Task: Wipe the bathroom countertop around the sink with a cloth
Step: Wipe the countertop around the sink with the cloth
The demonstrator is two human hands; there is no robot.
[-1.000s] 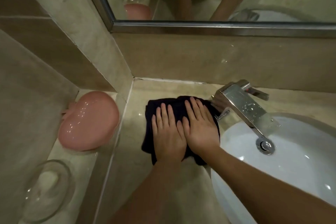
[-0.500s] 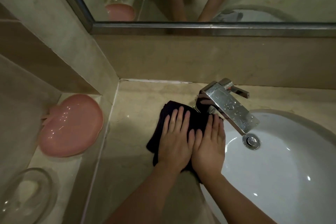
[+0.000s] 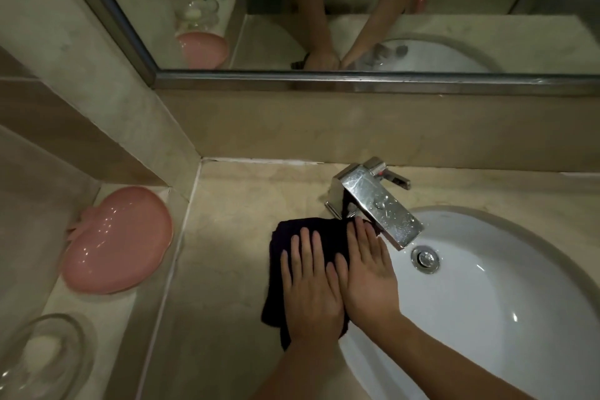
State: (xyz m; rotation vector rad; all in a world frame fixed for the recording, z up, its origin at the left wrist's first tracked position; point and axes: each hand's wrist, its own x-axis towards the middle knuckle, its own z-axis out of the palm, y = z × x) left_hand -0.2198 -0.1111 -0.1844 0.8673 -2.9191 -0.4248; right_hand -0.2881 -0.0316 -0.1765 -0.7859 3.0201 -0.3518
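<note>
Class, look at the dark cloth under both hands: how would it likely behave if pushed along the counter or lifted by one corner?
The dark cloth looks soft and folded, so it would probably droop if lifted. With the left hand and right hand pressing flat on it, it should slide across the smooth countertop. Its loose lower edge may bunch.

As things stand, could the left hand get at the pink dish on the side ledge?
Probably yes. The left hand lies flat on the dark cloth, and only bare countertop and a low step lie between it and the pink dish. It would have to leave the cloth.
</note>
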